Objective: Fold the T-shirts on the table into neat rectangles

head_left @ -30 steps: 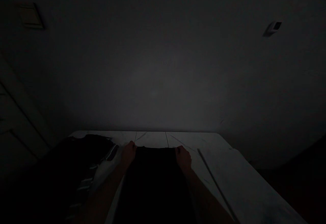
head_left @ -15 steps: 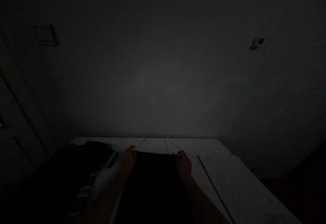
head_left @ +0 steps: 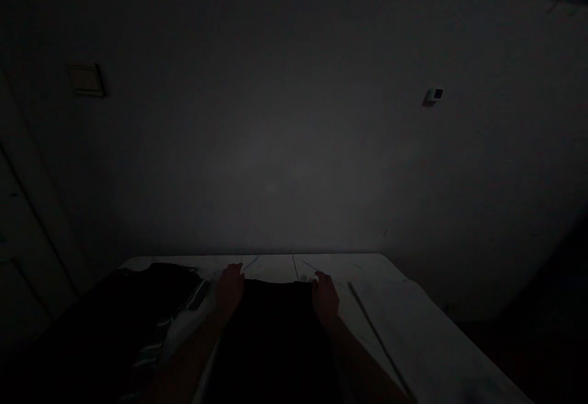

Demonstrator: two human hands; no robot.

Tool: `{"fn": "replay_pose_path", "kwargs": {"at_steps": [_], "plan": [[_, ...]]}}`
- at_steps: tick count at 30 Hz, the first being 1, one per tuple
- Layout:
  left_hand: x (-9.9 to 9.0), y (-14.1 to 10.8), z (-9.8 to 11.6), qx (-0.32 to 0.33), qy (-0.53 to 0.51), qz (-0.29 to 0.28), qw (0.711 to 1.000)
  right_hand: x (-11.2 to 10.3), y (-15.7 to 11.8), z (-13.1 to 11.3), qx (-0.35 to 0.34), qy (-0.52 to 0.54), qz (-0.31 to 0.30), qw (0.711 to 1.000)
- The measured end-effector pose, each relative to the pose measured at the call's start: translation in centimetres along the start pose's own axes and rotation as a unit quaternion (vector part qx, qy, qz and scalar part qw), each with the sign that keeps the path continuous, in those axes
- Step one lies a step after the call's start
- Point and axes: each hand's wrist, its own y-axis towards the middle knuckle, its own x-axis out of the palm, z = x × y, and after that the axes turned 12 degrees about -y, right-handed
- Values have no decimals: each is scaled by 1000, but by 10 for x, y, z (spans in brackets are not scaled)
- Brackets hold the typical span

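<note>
A black cloth [head_left: 275,336] hangs or lies between my two arms over a white surface [head_left: 427,324]; the dim light hides its folds. At the cloth's upper left corner, my left hand [head_left: 230,284] has its fingers closed on the edge. My right hand [head_left: 325,294] grips the upper right corner the same way. The top edge between the hands sags slightly. Another dark cloth [head_left: 114,312] with light stripes along its right side lies to the left.
A long thin dark strip [head_left: 379,336] runs along the surface on the right. Behind stands a grey wall [head_left: 285,116] with a square frame [head_left: 86,79] and a small device [head_left: 433,96]. A door [head_left: 22,257] is at the far left.
The view has shifted slightly, so the wall fixtures sit lower in it. Both hands still hold the black cloth, whose top edge now sags a little more.
</note>
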Motion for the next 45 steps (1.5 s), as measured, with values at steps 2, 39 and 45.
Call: {"fn": "replay_pose_path", "kwargs": {"at_steps": [2, 39, 45], "plan": [[8, -11, 9, 117, 4, -25, 993, -2, -9, -10, -101, -20, 17, 995], [-6, -196, 48, 190, 56, -138, 970, -33, -186, -8, -334, -27, -124, 934], [-23, -203, 20, 100, 99, -103, 985, -38, -203, 16, -283, -33, -164, 944]]}}
